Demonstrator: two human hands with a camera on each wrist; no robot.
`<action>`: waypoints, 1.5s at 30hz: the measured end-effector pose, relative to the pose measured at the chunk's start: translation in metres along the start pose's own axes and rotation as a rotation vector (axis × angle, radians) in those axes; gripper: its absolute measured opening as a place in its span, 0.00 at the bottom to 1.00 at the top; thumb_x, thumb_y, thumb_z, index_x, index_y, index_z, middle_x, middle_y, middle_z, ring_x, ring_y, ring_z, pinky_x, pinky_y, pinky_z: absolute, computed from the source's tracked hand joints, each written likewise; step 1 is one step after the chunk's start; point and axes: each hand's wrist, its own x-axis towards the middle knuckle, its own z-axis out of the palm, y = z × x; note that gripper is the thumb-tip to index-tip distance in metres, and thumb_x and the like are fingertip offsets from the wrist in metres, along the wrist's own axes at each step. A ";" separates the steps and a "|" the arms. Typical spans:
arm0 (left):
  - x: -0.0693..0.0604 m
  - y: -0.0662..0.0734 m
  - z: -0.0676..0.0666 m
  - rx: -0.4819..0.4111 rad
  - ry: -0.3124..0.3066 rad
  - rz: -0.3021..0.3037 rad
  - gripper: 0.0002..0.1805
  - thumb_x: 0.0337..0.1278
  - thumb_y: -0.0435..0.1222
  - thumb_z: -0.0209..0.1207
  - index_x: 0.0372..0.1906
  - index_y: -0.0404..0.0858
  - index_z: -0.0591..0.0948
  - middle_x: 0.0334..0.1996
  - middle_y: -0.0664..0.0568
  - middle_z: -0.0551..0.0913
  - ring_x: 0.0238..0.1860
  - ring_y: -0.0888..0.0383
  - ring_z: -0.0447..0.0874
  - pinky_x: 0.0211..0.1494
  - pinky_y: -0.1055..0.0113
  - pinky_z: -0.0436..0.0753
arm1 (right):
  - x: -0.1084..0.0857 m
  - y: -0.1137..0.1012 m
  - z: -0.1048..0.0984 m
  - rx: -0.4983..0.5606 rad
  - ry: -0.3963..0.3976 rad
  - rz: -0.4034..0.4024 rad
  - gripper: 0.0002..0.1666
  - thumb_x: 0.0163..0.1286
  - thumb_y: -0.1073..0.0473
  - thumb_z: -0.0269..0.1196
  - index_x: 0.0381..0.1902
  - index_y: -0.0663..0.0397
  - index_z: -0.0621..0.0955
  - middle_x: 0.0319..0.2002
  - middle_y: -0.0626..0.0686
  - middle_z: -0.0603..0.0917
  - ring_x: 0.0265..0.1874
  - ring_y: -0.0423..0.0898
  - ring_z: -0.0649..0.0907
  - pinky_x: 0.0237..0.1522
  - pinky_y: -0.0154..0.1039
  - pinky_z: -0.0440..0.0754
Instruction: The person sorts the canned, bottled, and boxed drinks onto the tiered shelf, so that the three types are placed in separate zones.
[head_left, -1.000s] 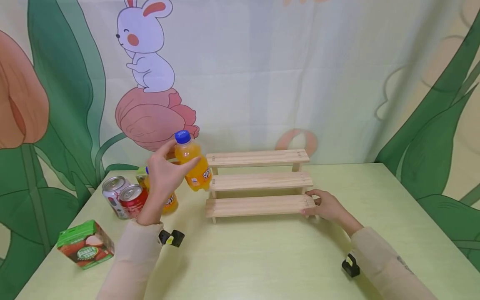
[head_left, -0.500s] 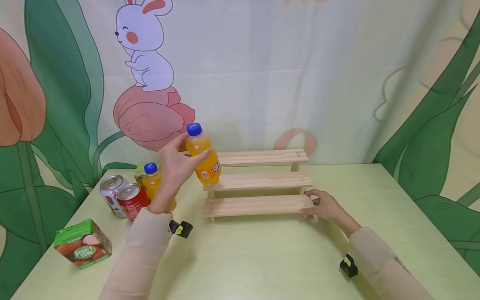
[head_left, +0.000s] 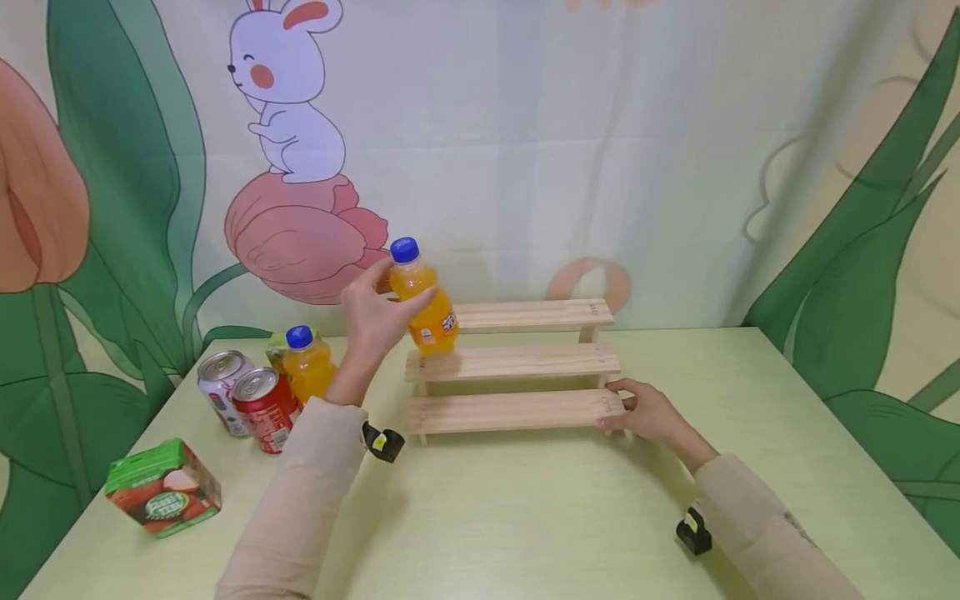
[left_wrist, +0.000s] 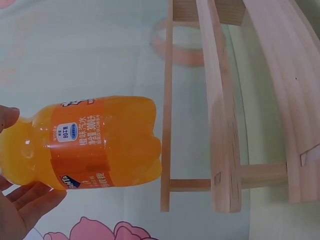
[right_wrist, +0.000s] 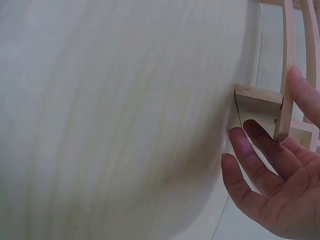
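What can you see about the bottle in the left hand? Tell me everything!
The bottle looks like clear plastic, with a blue cap on, orange drink inside and an orange label with FANTA among the writing. Its bottom is bumpy. The left hand holds its upper part between thumb and fingers. In the head view it tilts, cap leaning left, by the left end of the wooden rack. Whether it touches the wood is unclear.

Tilted orange bottle near wooden shelf
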 end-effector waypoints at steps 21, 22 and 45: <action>0.020 0.004 0.027 -0.037 -0.015 0.055 0.30 0.41 0.45 0.69 0.50 0.34 0.77 0.38 0.45 0.82 0.38 0.53 0.79 0.39 0.64 0.80 | 0.002 0.004 0.001 0.038 0.007 0.020 0.39 0.51 0.60 0.70 0.57 0.71 0.67 0.43 0.69 0.79 0.39 0.51 0.81 0.34 0.38 0.75; 0.021 0.005 0.028 -0.035 -0.019 0.052 0.29 0.41 0.45 0.69 0.50 0.34 0.77 0.39 0.45 0.82 0.38 0.53 0.78 0.39 0.64 0.80 | 0.002 0.005 0.001 0.042 0.005 0.021 0.39 0.51 0.60 0.70 0.57 0.71 0.67 0.44 0.69 0.79 0.39 0.52 0.81 0.35 0.38 0.75; 0.033 0.022 0.057 -0.157 -0.029 0.025 0.30 0.47 0.42 0.66 0.57 0.36 0.72 0.46 0.47 0.78 0.45 0.55 0.75 0.47 0.65 0.77 | 0.002 0.005 0.001 0.066 0.000 0.042 0.41 0.50 0.59 0.71 0.58 0.71 0.66 0.42 0.68 0.80 0.38 0.49 0.81 0.32 0.36 0.74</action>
